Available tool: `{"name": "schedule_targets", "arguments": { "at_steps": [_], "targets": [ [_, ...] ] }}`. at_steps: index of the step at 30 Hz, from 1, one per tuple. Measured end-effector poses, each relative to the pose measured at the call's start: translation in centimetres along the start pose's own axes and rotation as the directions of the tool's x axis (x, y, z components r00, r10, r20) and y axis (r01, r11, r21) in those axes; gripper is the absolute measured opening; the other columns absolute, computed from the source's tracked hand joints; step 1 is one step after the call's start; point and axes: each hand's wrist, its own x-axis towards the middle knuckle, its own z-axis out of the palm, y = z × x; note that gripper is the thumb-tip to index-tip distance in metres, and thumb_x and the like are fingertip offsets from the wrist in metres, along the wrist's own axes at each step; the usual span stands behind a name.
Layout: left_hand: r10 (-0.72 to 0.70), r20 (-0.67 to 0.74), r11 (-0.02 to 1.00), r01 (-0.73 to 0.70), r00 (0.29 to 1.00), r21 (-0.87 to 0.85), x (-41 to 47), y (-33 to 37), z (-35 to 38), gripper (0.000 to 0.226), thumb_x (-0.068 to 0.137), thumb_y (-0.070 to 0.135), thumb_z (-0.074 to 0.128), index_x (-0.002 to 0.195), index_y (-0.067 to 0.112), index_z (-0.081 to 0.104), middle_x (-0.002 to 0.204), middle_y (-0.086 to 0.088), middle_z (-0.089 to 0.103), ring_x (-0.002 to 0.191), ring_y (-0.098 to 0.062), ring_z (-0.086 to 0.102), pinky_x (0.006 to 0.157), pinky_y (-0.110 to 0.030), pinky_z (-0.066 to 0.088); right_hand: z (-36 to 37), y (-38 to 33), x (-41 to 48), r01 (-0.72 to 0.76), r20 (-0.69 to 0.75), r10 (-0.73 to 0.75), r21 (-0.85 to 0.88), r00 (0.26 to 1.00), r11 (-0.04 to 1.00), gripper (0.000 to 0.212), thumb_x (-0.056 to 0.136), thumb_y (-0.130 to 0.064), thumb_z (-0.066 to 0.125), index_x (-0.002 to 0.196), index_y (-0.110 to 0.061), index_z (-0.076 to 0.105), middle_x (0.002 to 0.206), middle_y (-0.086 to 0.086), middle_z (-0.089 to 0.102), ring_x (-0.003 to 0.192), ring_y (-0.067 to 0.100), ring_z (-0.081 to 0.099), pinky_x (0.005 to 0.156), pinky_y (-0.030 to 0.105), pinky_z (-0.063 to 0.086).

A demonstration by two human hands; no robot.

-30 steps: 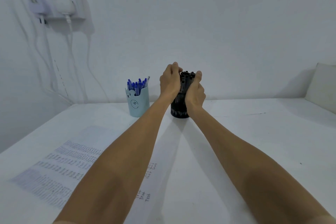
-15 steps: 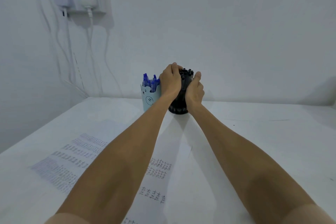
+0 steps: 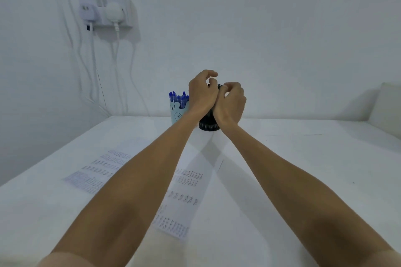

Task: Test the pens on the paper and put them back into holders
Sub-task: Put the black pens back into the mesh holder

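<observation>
A black pen holder stands at the back of the white table; only its base shows below my wrists. Black pens stick out of it, mostly hidden by my hands. My left hand curls its fingers over the pen tops from the left. My right hand pinches at the pen tops from the right, and the two hands touch. Just to the left stands a light blue holder full of blue pens. Two paper sheets with rows of small marks lie nearer me, one on the left and one in the middle.
A wall socket with plugs and hanging white cables is on the wall at upper left. A white cushion-like object sits at the far right edge. The table's right half is bare white.
Both hands have risen from cupping the sides of the black pen bundle to curling over its top. The camera has swung left, shifting the scene rightward in view.
</observation>
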Motion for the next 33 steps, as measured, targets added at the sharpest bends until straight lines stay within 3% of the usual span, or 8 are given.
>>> {"name": "schedule_targets", "arguments": {
  "at_steps": [4,7,10,17,20,25,29,33],
  "targets": [
    [0.065,0.097,0.994,-0.073,0.993,0.082,-2.6,-0.1,-3.7,0.031,0.103,0.001,0.047,0.121,0.008,0.072,0.114,0.003,0.072,0.1,-0.007,0.063,0.089,-0.011,0.045,-1.6,-0.5,-2.8,-0.005,0.175,0.034,-0.16,0.984,0.987,0.025,0.101,-0.027,0.042,0.118,-0.012,0.053,0.125,0.005,0.054,0.114,0.027,0.047,0.079,0.035,0.039],
    [0.009,0.173,0.984,-0.039,0.985,0.172,-5.1,-1.5,-7.3,0.031,0.104,0.001,0.048,0.125,0.006,0.071,0.123,-0.004,0.073,0.109,-0.015,0.066,0.102,-0.028,0.051,-2.5,-1.0,-5.6,0.042,0.266,0.026,-0.249,0.964,0.968,0.028,0.1,-0.026,0.045,0.121,-0.009,0.051,0.128,0.009,0.052,0.115,0.031,0.046,0.078,0.037,0.037],
    [-0.109,0.192,0.968,0.06,0.975,0.243,-7.6,-2.1,-10.5,0.028,0.105,0.004,0.05,0.123,0.009,0.071,0.124,-0.003,0.071,0.11,-0.015,0.063,0.095,-0.027,0.049,-3.4,-1.6,-8.1,0.136,0.414,0.012,-0.326,0.91,0.935,0.03,0.098,-0.027,0.05,0.122,-0.01,0.052,0.129,0.011,0.051,0.117,0.032,0.048,0.082,0.037,0.041],
    [-0.325,0.55,0.802,-0.084,0.769,0.591,-11.4,-4.7,-17.4,0.018,0.108,0.026,0.055,0.119,0.03,0.068,0.132,0.004,0.067,0.123,-0.017,0.059,0.108,-0.033,0.043,-6.4,-1.8,-13.6,0.635,0.835,-0.053,-0.373,0.548,0.677,0.044,0.1,-0.055,0.046,0.118,-0.02,0.067,0.11,0.005,0.064,0.104,0.024,0.06,0.087,0.039,0.052],
    [-0.33,0.608,0.814,-0.109,0.722,0.571,-12.3,-4.4,-18.8,0.023,0.108,0.041,0.054,0.127,0.037,0.065,0.142,0.011,0.06,0.133,-0.012,0.051,0.115,-0.032,0.037,-8.1,-0.9,-12.7,0.662,0.811,-0.003,-0.476,0.586,0.58,0.056,0.101,-0.061,0.036,0.117,-0.016,0.065,0.115,0.008,0.062,0.106,0.029,0.058,0.084,0.04,0.05],
    [-0.408,0.653,0.763,-0.155,0.638,0.628,-12.1,-4.7,-17.7,0.06,0.101,0.066,0.051,0.154,0.038,0.047,0.165,0.012,0.038,0.152,-0.015,0.034,0.126,-0.038,0.024,-10.2,1.7,-8.1,0.595,0.797,0.131,-0.538,0.589,0.597,0.058,0.102,-0.061,0.036,0.133,-0.015,0.054,0.131,0.011,0.059,0.118,0.028,0.055,0.096,0.04,0.046],
    [-0.388,0.646,0.768,-0.157,0.658,0.621,-10.8,-5.6,-15.7,0.066,0.093,0.076,0.055,0.149,0.04,0.051,0.163,0.01,0.041,0.148,-0.016,0.04,0.125,-0.043,0.03,-10.1,2.9,-6.3,0.571,0.789,0.142,-0.543,0.597,0.615,0.056,0.1,-0.06,0.045,0.135,-0.018,0.052,0.136,0.007,0.055,0.122,0.025,0.053,0.099,0.038,0.045],
    [-0.398,0.635,0.756,-0.155,0.662,0.636,-9.4,-6.1,-16.2,0.093,0.06,0.094,0.046,0.139,0.047,0.056,0.156,0.015,0.045,0.143,-0.014,0.043,0.121,-0.044,0.033,-9.1,2.3,-4.9,0.586,0.791,0.153,-0.553,0.592,0.593,0.056,0.094,-0.063,0.054,0.123,-0.016,0.063,0.124,0.005,0.065,0.112,0.022,0.058,0.093,0.037,0.05]
  ]
}}
